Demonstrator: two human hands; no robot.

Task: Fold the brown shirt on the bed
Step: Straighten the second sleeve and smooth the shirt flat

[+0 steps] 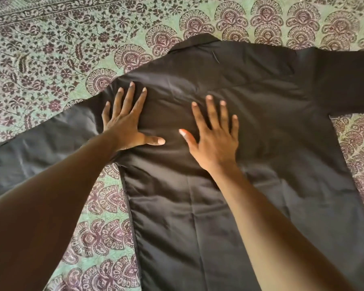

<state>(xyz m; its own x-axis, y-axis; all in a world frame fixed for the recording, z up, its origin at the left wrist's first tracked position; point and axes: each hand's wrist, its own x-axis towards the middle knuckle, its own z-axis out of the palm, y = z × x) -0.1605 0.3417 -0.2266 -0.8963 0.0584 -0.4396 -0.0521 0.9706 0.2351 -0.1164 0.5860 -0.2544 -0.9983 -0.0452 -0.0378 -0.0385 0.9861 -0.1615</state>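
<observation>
The dark brown shirt (261,114) lies spread flat on the bed, back side up, collar at the far end and both sleeves stretched out to left and right. My left hand (126,122) rests flat on the shirt near its left shoulder, fingers straight and spread. My right hand (215,135) presses flat on the middle of the shirt's back, fingers spread too. Neither hand grips any cloth. The shirt's lower part runs toward me between my forearms.
The bed is covered by a green bedspread (61,59) printed with dark maroon floral and fan patterns. It surrounds the shirt on the left, far side and right. The left sleeve (40,148) runs off toward the left edge of view.
</observation>
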